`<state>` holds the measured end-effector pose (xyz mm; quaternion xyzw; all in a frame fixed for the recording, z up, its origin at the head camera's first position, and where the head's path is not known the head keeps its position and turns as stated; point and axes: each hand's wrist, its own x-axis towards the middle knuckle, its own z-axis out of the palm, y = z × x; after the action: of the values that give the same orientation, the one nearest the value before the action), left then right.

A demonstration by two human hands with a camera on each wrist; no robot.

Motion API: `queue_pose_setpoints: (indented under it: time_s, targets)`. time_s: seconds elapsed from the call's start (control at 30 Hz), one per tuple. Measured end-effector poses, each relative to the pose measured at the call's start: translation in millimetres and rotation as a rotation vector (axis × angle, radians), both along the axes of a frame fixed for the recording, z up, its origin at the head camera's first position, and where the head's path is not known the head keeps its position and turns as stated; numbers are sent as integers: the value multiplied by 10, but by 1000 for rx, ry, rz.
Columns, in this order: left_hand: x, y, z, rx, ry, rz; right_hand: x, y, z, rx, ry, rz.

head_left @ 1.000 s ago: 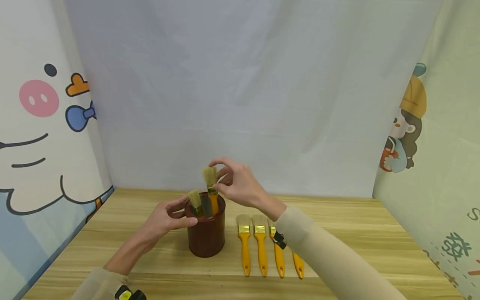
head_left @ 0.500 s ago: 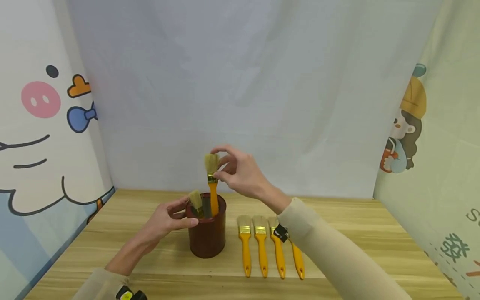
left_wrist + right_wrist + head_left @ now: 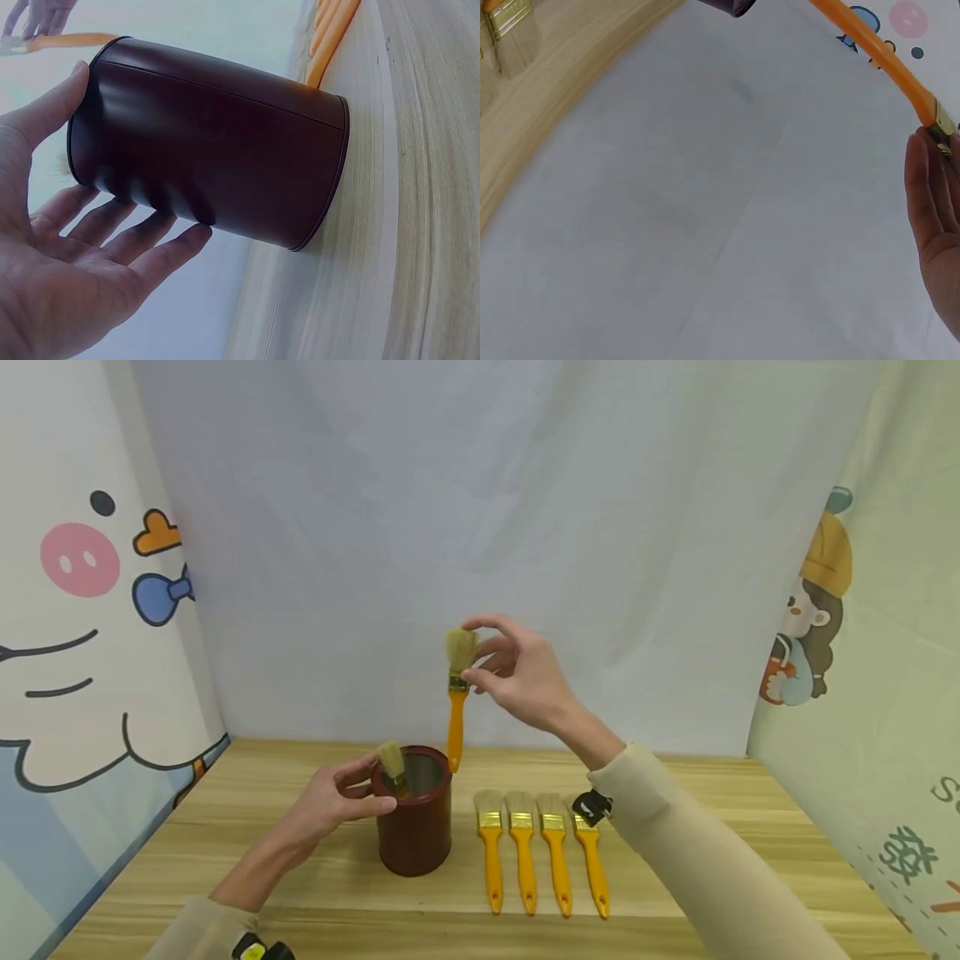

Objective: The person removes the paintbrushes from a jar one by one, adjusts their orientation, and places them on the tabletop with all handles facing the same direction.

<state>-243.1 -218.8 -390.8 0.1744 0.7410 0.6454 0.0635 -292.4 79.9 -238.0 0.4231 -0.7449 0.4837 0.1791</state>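
A dark red cylindrical pot (image 3: 415, 839) stands upright on the table. My left hand (image 3: 341, 793) grips it near the rim, thumb on one side and fingers against the other, as the left wrist view also shows. One paintbrush (image 3: 392, 760) leans inside the pot, bristles up. My right hand (image 3: 525, 677) pinches another paintbrush (image 3: 456, 718) by its metal band. It hangs with bristles up and its orange handle (image 3: 877, 52) pointing down, the tip just above and right of the pot's rim.
Several paintbrushes (image 3: 525, 860) with orange handles lie side by side on the wooden table (image 3: 712, 860) right of the pot, bristles away from me. A pale cloth (image 3: 562, 527) hangs behind the table, with printed cloths at both sides.
My right hand has lifted the paintbrush up out of the pot and carried it to the right. The left hand has stayed on the pot, which has hardly moved.
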Motion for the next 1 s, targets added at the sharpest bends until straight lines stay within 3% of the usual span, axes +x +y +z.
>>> queue_pose_setpoints:
  time_s: [0.17,0.4,1.0]
  targets:
    - [-5,-26,-5,-7,-2,2,-31,155,-67,15,-25,-21]
    - [2,-44,-7,-9,-9,1,-32,358,-278,30,-88,-48]
    - [-15,-41,5,-30,-17,5,10,1103,-797,159,-208,-209]
